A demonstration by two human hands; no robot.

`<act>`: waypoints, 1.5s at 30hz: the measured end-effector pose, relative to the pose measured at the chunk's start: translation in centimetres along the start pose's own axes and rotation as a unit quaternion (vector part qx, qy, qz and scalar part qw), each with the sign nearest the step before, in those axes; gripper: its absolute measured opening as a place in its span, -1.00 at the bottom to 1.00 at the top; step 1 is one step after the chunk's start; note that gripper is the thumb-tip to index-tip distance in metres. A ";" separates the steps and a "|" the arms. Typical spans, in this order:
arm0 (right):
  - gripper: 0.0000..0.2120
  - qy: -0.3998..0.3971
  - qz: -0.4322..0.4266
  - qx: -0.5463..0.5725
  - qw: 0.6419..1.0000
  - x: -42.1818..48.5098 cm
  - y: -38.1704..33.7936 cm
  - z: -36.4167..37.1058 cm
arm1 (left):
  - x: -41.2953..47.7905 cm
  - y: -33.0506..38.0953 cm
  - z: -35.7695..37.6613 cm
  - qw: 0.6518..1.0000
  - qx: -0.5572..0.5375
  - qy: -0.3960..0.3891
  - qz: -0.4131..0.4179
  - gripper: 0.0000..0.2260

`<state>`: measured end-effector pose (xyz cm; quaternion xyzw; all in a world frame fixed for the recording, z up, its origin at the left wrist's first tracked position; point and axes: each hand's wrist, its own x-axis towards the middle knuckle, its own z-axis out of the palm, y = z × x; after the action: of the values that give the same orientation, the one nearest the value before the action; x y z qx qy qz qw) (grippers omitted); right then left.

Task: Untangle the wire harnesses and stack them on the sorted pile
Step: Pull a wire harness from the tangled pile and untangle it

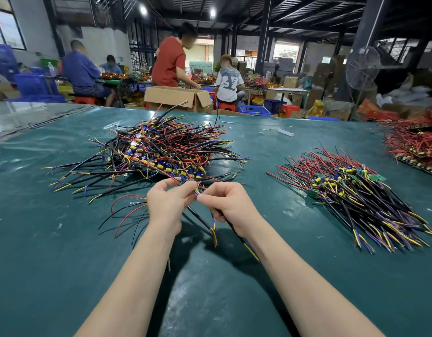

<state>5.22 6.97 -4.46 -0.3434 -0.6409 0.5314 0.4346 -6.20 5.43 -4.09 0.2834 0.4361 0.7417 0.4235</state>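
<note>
Both hands pinch one harness (198,190) at the near edge of the tangled heap (159,152): left hand (165,203) on red wire, right hand (228,206) on black cable; its loops seem caught in the heap. A hard tug could drag neighbours along or tear a wire loose; the sorted pile (356,193) lies well apart to the right.

Large letters, seemingly "SY", on a seated person's white shirt (229,80)
</note>
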 end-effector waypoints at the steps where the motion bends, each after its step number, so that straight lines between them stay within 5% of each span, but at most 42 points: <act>1: -0.75 -0.005 -0.017 -0.035 0.999 0.0 -0.1 -0.1 | 0.1 0.0 -0.1 1.000 0.002 -0.001 -0.015 -0.76; 5: -0.79 -0.035 -0.020 -0.078 0.996 -0.1 0.0 -0.2 | 0.5 0.2 -0.9 0.999 -0.005 -0.012 -0.046 -0.77; 14: -0.78 -0.132 0.151 0.117 0.973 -0.2 0.5 -0.2 | 0.6 0.0 -0.7 0.999 0.022 -0.023 -0.006 -0.80; 18: -0.80 -0.117 0.169 0.178 0.962 -0.3 0.6 -0.1 | 0.6 -0.1 -0.9 0.994 0.018 -0.068 -0.083 -0.95; 24: -0.78 -0.079 0.170 0.247 0.951 -0.1 0.8 -0.1 | 0.4 -0.3 -0.7 0.965 -0.001 -0.201 -0.167 -0.85; 32: -0.74 -0.062 0.238 0.332 0.910 0.1 0.6 0.0 | 0.3 -0.3 -0.7 0.970 -0.011 -0.182 -0.158 -0.89; 37: -0.74 -0.098 0.256 0.400 0.874 -0.1 0.2 0.1 | 1.0 -0.2 -1.3 0.957 0.003 -0.229 -0.176 -0.66; 45: -0.81 -0.105 0.255 0.391 0.878 -0.3 0.0 0.2 | 0.8 -0.1 -1.1 0.959 -0.018 -0.222 -0.172 -0.85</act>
<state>5.12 6.57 -4.58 -0.2392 -0.3127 0.8643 0.3130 -7.44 5.75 -4.68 0.3541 0.3593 0.5837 0.6362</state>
